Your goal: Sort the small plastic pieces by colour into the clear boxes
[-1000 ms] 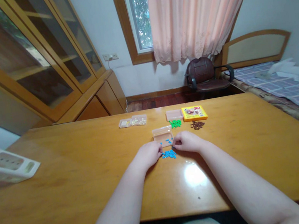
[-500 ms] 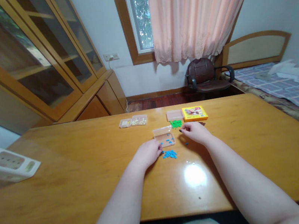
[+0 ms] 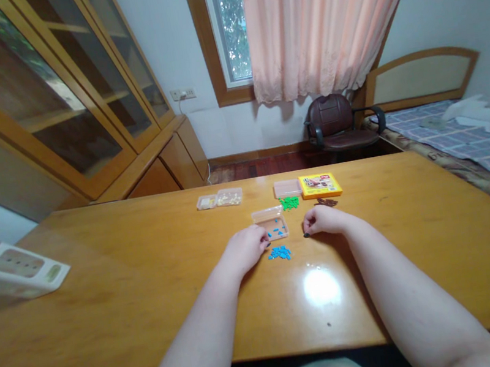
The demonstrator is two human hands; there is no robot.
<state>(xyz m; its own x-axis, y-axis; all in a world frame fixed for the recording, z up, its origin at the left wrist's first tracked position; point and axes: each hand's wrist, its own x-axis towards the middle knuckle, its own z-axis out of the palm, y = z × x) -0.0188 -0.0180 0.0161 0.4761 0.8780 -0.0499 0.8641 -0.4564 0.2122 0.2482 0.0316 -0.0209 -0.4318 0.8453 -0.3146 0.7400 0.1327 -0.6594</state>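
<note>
My left hand (image 3: 249,245) is at the left side of an open clear plastic box (image 3: 284,234), its fingers curled together by the near left corner. What those fingers hold, if anything, is hidden. A few small blue pieces (image 3: 275,230) lie inside the box, whose lid stands raised at the back. Just in front of it is a pile of small blue pieces (image 3: 280,253). To the right of the box, my right hand (image 3: 323,221) has thumb and finger pinched together down at the tabletop. Anything between them is too small or covered to make out.
Behind the box lie a green pile of pieces (image 3: 290,203), a pink-tinted clear case (image 3: 287,188), a yellow box (image 3: 320,185) and brown pieces (image 3: 326,202). Clear cases with pale pieces (image 3: 229,197) sit farther left. A white appliance (image 3: 19,266) stands at the table's left.
My right hand has moved toward me, onto the spot where a lone blue piece lay, now out of sight. The brown pieces are more exposed. My left hand has shifted only slightly.
</note>
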